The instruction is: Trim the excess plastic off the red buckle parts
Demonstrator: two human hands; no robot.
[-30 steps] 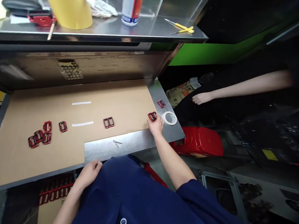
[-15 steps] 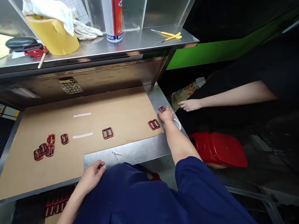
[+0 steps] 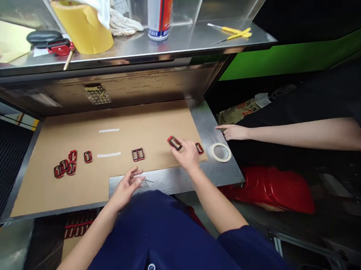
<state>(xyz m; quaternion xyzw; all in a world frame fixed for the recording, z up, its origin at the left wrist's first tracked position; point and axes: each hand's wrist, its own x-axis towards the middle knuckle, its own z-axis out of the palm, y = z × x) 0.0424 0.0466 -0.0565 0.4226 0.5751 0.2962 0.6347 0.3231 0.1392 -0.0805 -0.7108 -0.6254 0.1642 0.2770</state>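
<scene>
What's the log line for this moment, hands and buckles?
left hand: open, beside small wire piece | right hand: holding red buckle | other red buckles: lying on cardboard sheet

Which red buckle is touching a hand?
The red buckle at the fingertips of the right hand; the other buckles lie flat on the cardboard sheet, untouched by the hands.

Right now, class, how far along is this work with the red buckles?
Looks done: four red buckles sit clustered and two more lie spaced along the cardboard sheet. In hand: the right hand holds one buckle. Left: another buckle at the sheet's right end, and rows of buckles below the bench.
</scene>
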